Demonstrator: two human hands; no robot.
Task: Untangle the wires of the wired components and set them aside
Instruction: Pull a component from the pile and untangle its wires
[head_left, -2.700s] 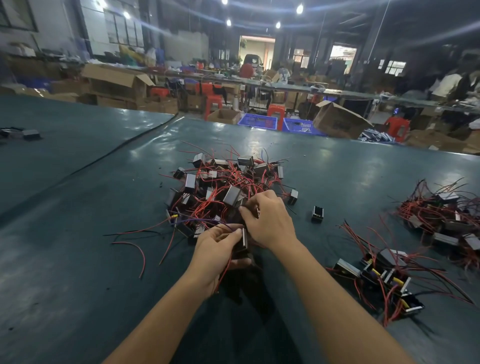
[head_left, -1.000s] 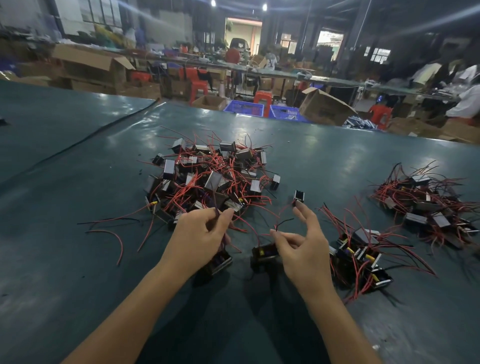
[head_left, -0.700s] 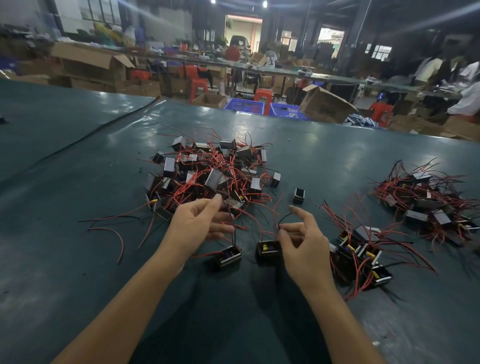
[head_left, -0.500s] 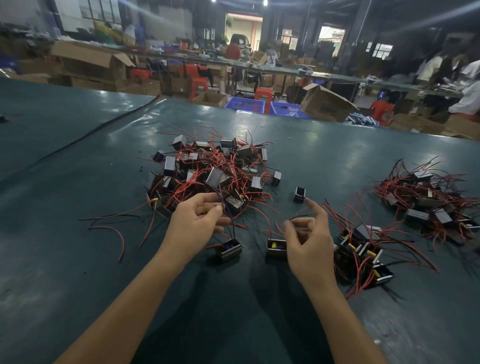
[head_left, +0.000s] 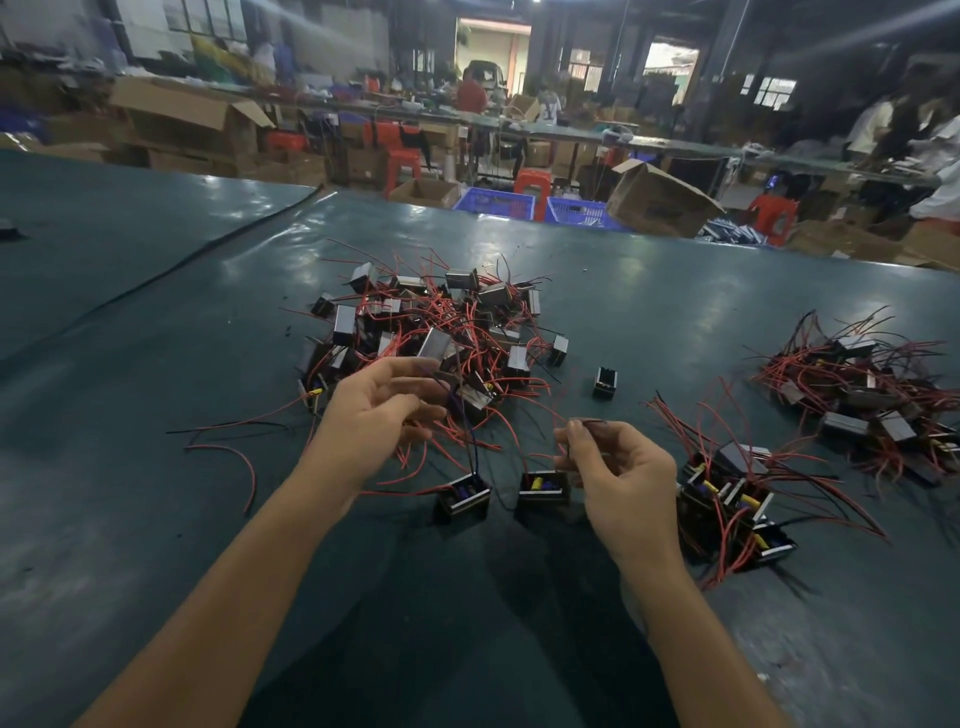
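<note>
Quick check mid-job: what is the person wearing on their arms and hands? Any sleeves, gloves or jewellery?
Nothing is worn that the head view shows. The left forearm and right forearm are bare down to the bottom edge of the frame, with no sleeve in sight. The left hand and right hand have no gloves. No watch, wristband or ring is visible.
</note>
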